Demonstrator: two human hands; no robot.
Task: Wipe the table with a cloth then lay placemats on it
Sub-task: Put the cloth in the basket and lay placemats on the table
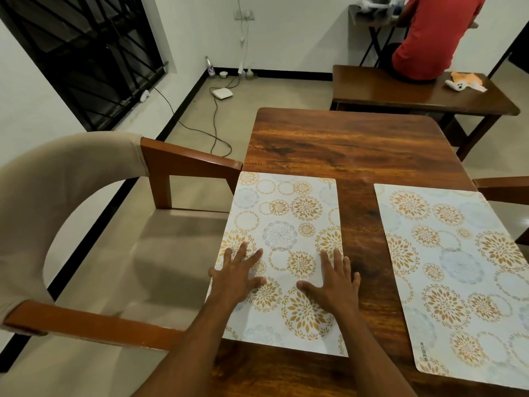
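Observation:
Two white placemats with gold and grey flower circles lie flat on the brown wooden table [337, 144]. The left placemat [286, 222] lies along the table's left edge. My left hand [237, 273] presses flat on its left side, fingers spread. My right hand [332, 282] lies flat on its right side, with the outer fingers over the mat's edge on the wood. The right placemat [455, 270] lies apart near the table's right side. An orange and white cloth [465, 81] rests on a far wooden bench.
A beige armchair [94, 224] with wooden arms stands against the table's left edge. A dark wooden bench [400, 93] stands beyond the table, where a person in a red shirt [432, 35] sits. Cables and a white device [221, 93] lie on the floor.

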